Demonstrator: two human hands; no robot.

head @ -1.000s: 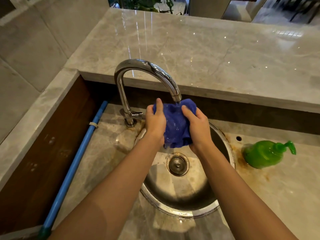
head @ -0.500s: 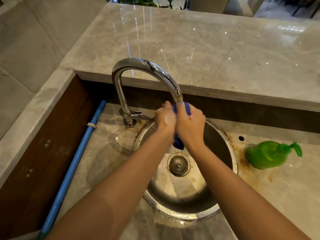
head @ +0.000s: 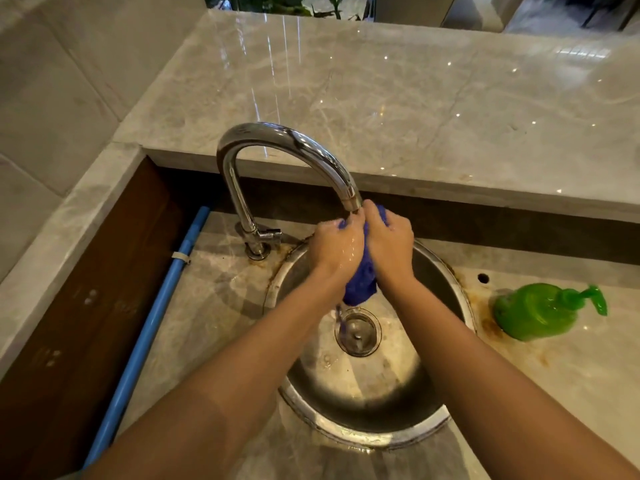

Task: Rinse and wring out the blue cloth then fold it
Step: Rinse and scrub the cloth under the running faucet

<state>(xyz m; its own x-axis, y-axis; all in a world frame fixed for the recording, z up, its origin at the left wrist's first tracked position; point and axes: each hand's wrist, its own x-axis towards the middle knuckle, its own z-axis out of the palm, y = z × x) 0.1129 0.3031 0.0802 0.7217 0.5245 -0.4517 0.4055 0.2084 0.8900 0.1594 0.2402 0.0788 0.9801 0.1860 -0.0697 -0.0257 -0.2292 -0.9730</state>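
Blue cloth (head: 360, 282) is bunched into a tight wad directly under the spout of the chrome faucet (head: 277, 147), over the round steel sink (head: 446, 271). Only two parts of it show: a small tuft at the top, just beside the spout mouth, and a darker lobe hanging out below the palms, above the drain (head: 356, 332).

Left hand (head: 334, 245): fingers clenched around the left side of the wad, back of hand wet and glossy. Right hand (head: 389, 242): fingers likewise curled closed on the right side of the wad, thumb side touching the left hand. Both hands press against each other with the cloth between them.

A thin strand, water or cloth I cannot tell, trails from the lower lobe toward the drain. Flow from the spout itself is not discernible, being hidden by the hands.

Judgement: step in hand is rinse passing into wring; the cloth is compressed under the spout, not spread. Folding not begun.

Next move, as I judge it: twist the two fists in opposite senses to press water out over the basin, then open the wad flat before any fold.

Green pump soap bottle (head: 540, 311) lies on its side on the counter right of the sink, well apart from the hands. Blue pipe (head: 156, 303) runs along the counter left of the faucet.
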